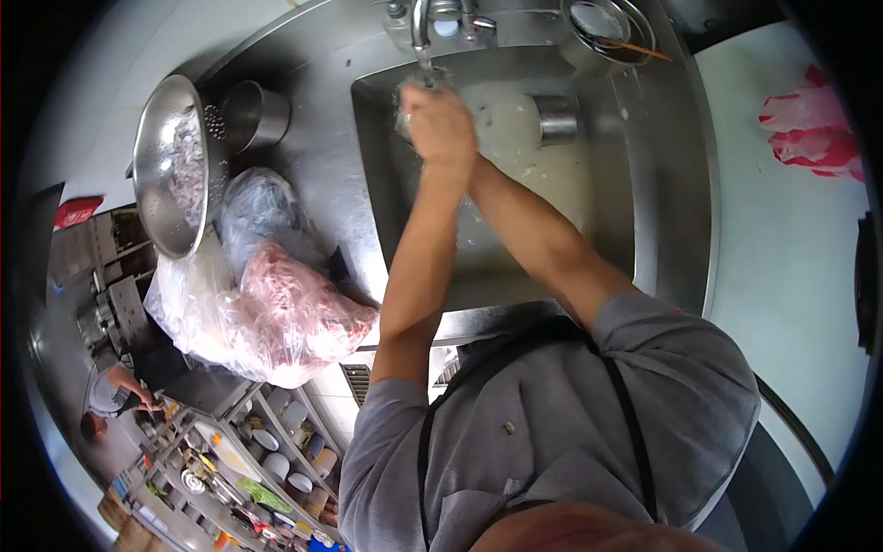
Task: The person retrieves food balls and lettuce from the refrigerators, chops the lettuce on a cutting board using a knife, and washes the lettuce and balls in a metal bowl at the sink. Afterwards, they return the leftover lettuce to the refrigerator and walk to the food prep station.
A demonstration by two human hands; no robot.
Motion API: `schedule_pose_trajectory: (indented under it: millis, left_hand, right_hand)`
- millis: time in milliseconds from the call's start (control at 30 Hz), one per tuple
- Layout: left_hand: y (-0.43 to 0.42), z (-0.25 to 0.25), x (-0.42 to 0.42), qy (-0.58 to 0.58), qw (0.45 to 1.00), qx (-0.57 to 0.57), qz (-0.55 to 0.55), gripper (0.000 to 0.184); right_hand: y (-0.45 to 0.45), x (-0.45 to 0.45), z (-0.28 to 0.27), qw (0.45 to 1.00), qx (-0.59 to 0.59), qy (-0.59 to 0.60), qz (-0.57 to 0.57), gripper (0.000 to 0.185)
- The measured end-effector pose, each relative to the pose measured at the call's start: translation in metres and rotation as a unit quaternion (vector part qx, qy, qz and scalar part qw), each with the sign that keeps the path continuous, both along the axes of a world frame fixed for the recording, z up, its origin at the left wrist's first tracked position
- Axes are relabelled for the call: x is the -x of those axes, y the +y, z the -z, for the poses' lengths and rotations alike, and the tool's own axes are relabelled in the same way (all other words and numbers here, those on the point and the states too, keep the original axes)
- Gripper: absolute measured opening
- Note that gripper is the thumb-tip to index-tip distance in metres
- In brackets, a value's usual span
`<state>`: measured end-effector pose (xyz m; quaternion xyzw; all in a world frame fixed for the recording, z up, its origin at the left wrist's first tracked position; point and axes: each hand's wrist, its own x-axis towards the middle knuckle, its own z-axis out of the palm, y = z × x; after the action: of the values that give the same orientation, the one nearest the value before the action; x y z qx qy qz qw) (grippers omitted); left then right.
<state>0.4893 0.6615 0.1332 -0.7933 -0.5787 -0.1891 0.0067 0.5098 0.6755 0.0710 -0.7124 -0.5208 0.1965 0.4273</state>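
Both my hands are together under the water running from the tap (421, 28), at the back left of the steel sink (497, 293). On top, my left hand (443, 129) is curled closed, its fingers blurred by motion and splashing water. Whatever lies inside it is hidden. My right forearm (533, 221) crosses in from the right, and the right hand is mostly hidden behind the left one, so its fingers do not show. Cloudy, whitish water with small bits fills part of the sink. A metal cup-shaped vessel (557, 120) lies in it, right of my hands.
On the left drainboard, a tilted colander (152, 175) holds greyish shreds beside a steel pot (267, 115). Clear plastic bags (262, 212) and a bag of pinkish contents (303, 317) lie nearer. Nested bowls (635, 46) stand back right. Another person (110, 391) works beyond.
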Motion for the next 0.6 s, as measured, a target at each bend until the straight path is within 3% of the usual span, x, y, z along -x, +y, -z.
schedule_pose_trajectory:
  millis: [33,67,167,233,333,600]
  left_hand:
    - [-0.008,0.001,-0.011,0.081,0.997,0.006,-0.002,0.021]
    - [-0.017,0.004,-0.021,0.166,0.986,0.013,0.0,0.022]
    - [-0.045,0.007,-0.044,0.345,0.938,0.028,0.013,0.027]
    - [-0.055,0.009,-0.052,0.396,0.918,0.032,0.019,0.031]
    - [-0.06,0.009,-0.054,0.451,0.886,0.044,0.093,0.036]
    - [-0.076,-0.005,-0.061,0.394,0.915,0.01,0.086,0.036]
  right_hand:
    - [-0.022,-0.002,-0.052,0.992,0.095,-0.036,0.068,0.018]
    - [-0.037,-0.002,-0.064,0.989,0.102,-0.024,0.107,0.018]
    - [-0.058,-0.014,-0.069,0.982,0.085,0.056,0.159,0.018]
    - [-0.069,-0.018,-0.071,0.977,0.076,0.104,0.17,0.018]
    - [-0.083,-0.026,-0.076,0.967,0.072,0.167,0.18,0.018]
    - [-0.095,-0.041,-0.079,0.908,0.082,0.379,0.161,0.018]
